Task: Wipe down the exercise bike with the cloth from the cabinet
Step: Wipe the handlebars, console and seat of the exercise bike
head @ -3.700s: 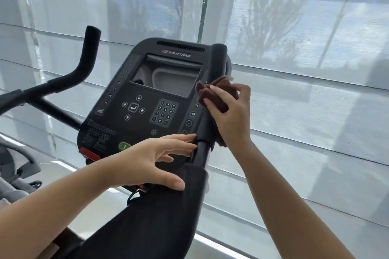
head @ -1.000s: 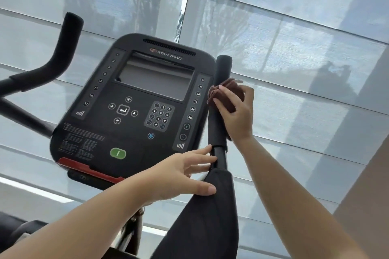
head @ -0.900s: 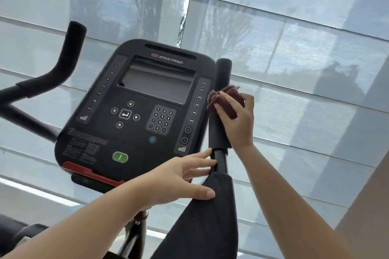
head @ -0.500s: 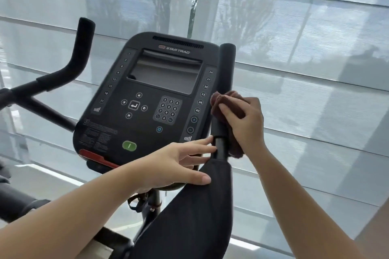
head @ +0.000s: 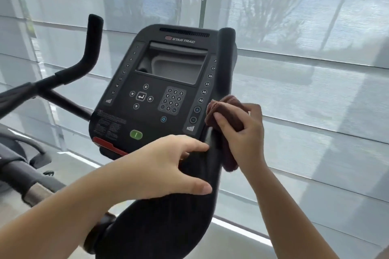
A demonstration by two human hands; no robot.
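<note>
Exercise bike fills the centre of the frame, its black console facing the camera in front of pale window blinds. The screen sits in the console's upper half, with a number keypad below it and a green button lower left. The left handlebar rises at upper left. The right handlebar stands upright along the console's right edge.

The brown cloth is bunched right of centre, against the lower part of the right handlebar. The right hand grips it, fingers and thumb curled round the cloth and pressing it to the bar; a fold hangs below the palm. The left hand lies below centre with fingers straight and spread, holding nothing, the fingertips touching the bar's base and the thumb resting on the black elbow pad.
</note>
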